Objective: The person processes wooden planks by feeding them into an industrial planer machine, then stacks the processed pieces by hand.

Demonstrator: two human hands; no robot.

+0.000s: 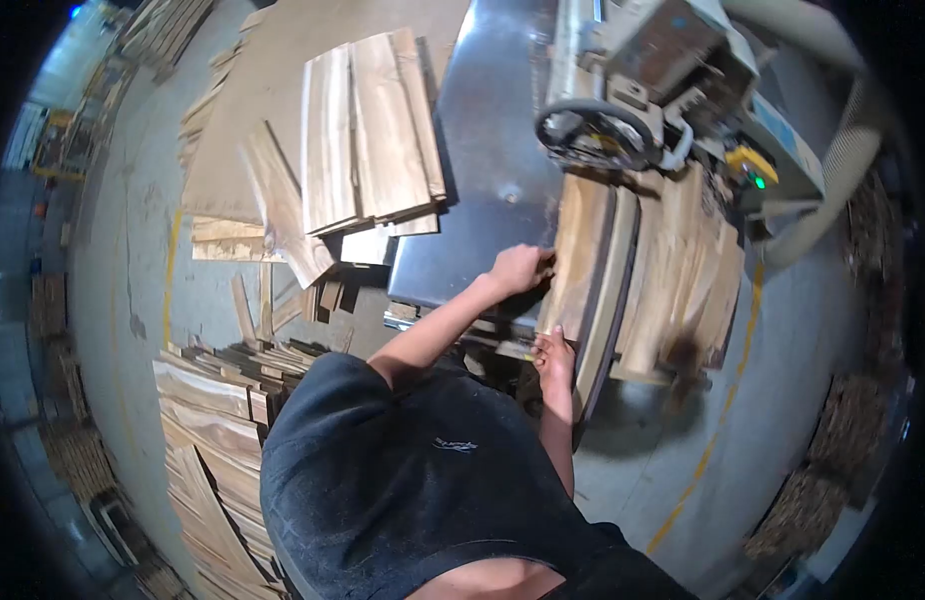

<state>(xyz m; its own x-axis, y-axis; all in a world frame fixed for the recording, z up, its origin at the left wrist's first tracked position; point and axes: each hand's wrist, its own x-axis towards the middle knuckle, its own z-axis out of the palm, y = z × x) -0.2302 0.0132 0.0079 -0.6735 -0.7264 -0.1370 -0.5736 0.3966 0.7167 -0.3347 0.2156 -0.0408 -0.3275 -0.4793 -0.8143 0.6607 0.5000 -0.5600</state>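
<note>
A wooden board [580, 235] lies on the metal machine table [483, 170], its far end under the machine head [648, 85]. One long side runs along a fence [615, 270]. My left hand [520, 270] is closed at the board's left edge, with the fingertips partly hidden. At its near end, my right hand [555, 358] grips the board with the thumb on top. The handwheel [598, 133] on the machine sits above the far part of the board.
Stacked boards [373, 130] lie left of the metal table. More boards [678, 280] rest beyond the fence. A wood pile [213, 430] stands at my left on the floor. A thick hose [833, 180] curves down at the right.
</note>
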